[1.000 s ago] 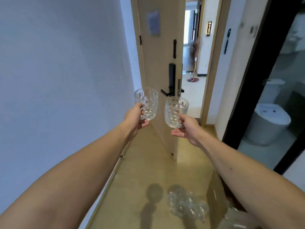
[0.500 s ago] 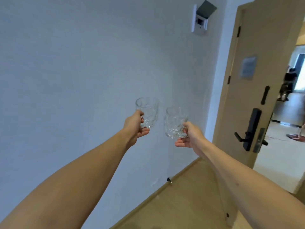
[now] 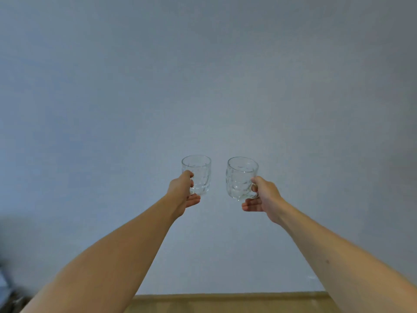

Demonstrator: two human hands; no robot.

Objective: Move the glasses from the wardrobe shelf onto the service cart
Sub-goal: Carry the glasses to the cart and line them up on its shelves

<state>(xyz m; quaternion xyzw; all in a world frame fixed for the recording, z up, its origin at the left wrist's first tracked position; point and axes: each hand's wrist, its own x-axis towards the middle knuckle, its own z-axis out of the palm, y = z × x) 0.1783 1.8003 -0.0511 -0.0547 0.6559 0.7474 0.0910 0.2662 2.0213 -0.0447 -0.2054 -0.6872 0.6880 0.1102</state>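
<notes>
Two clear dimpled glasses are held upright in front of me at arm's length. My left hand (image 3: 184, 192) grips the left glass (image 3: 199, 175) by its side, thumb on the near wall. My right hand (image 3: 262, 196) holds the right glass (image 3: 240, 177) at its right side, fingers round its handle. The two glasses are a short gap apart and do not touch. Neither the wardrobe shelf nor the service cart is in view.
A plain pale wall (image 3: 203, 75) fills almost the whole view straight ahead. A strip of wooden floor (image 3: 225, 303) shows along the bottom. A dark blurred shape (image 3: 6, 288) sits at the lower left edge.
The view has swung left: the open door, hallway and wall switch have left the frame, and only bare wall is ahead. Both hands still hold their glasses, now slightly farther apart.
</notes>
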